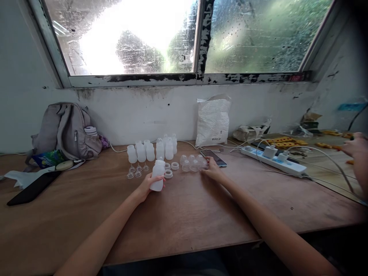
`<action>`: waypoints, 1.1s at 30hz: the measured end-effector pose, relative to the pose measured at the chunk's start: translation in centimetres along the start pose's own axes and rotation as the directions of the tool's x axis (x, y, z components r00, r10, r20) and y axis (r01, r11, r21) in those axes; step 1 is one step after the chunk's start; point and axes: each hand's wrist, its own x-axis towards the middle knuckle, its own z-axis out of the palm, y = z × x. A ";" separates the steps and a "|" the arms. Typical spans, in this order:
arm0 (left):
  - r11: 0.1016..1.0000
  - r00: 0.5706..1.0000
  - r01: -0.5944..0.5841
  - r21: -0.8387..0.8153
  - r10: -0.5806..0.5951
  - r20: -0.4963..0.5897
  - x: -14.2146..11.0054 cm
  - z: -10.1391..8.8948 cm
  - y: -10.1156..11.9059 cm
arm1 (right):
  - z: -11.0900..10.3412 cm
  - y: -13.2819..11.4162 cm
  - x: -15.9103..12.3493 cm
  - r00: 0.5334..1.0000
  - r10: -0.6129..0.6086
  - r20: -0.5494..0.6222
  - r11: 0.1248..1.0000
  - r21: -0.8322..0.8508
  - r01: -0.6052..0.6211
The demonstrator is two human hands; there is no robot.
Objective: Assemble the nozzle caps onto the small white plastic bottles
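Observation:
My left hand (148, 186) is wrapped around a frosted white baby bottle (157, 179), held tilted above the table with a nipple on top. To the right, my right hand (214, 169) has its thumb and fingers around a clear bottle cap (204, 162) at the end of a group of clear caps (190, 164). White collar rings (168, 174) lie just right of the held bottle. Several clear nipples (138, 171) stand to its left. Behind them are rows of frosted bottles (140, 152), some of them topped with nipples and collars.
A phone (218, 159) lies beyond my right hand. A white plastic bag (213, 120) leans on the wall. Right of it is a power strip (273, 161) with cables. A backpack (63, 130) and black case (33, 188) sit left. Another person's hand (356, 147) shows at far right.

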 end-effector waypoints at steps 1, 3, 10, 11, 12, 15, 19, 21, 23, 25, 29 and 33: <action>1.000 1.000 0.004 0.003 -0.004 -0.002 0.0 0.0 0.0 | 0.1 0.1 0.0 1.000 -0.006 0.001 1.000 -0.003 0.006; 1.000 1.000 0.008 0.014 -0.008 -0.008 0.0 0.1 -0.1 | 0.1 0.1 0.0 1.000 -0.022 -0.005 1.000 -0.006 0.022; 0.984 0.998 -0.060 0.169 0.064 -0.022 0.5 0.5 -1.1 | 0.0 -5.7 -1.5 0.972 -0.177 -0.156 0.984 -0.004 0.179; 0.972 0.996 -0.080 0.221 0.087 -0.023 0.6 0.6 -1.2 | 0.2 -7.2 -2.0 0.972 -0.198 -0.124 0.979 0.014 0.201; 0.955 0.993 -0.105 0.277 0.114 -0.016 0.7 0.7 -1.4 | 0.6 -8.8 -2.6 0.980 -0.197 0.004 0.978 0.072 0.196; 0.874 0.974 -0.209 0.438 0.226 0.014 0.7 0.8 -1.6 | 2.2 -12.9 -4.3 0.890 -0.104 0.443 0.978 0.207 0.012; 0.713 0.939 -0.284 0.641 0.341 0.037 0.1 1.0 -1.5 | 4.1 -16.1 -5.4 0.930 -0.129 0.345 0.971 0.233 0.049; 0.656 0.924 -0.306 0.690 0.381 0.047 -0.4 1.4 -1.4 | 4.4 -16.7 -5.6 0.954 -0.133 0.269 0.971 0.226 0.072; 0.668 0.926 -0.315 0.674 0.373 0.063 -0.6 1.8 -1.2 | 4.4 -16.8 -5.9 0.965 -0.144 0.217 0.962 0.260 0.085; 0.743 0.954 -0.286 0.605 0.279 0.109 -0.6 2.1 -1.0 | 4.2 -16.7 -6.3 0.974 -0.163 0.160 0.943 0.314 0.106; 0.910 0.981 -0.085 0.406 0.005 0.193 -0.4 2.5 -0.9 | 4.1 -16.1 -6.7 0.983 -0.144 0.118 0.931 0.352 0.094; 0.960 0.966 0.047 0.276 -0.114 0.233 -0.4 2.5 -1.0 | 4.3 -15.6 -6.7 0.983 -0.140 0.121 0.914 0.398 0.081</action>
